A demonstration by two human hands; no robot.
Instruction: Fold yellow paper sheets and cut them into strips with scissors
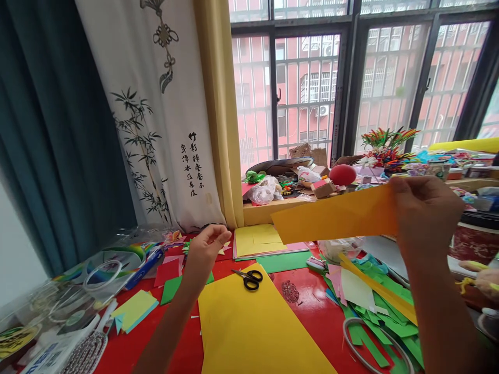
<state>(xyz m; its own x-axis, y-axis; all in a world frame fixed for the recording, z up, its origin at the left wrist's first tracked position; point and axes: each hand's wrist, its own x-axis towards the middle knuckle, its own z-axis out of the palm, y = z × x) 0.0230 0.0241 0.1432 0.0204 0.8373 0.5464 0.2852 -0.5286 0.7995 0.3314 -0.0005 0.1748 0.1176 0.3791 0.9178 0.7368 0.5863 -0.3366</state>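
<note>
My right hand (427,213) pinches one end of a long strip of orange-yellow paper (335,215), which stretches leftward in the air above the table. My left hand (208,246) is raised over the table, its fingers curled with thumb and forefinger together. Whether anything tiny sits in that pinch I cannot make out. Below lies a large sheet of yellow paper (249,327) on the red table (307,296). A pair of black-handled scissors (251,279) rests near the sheet's top edge, blades pointing left.
Green paper strips (393,317) and a roll of tape (346,332) lie at the right. At the back is a stack of yellow sheets (259,239). Small yellow squares (134,309) and a hairbrush (86,350) lie left. A cluttered windowsill (268,208) runs behind.
</note>
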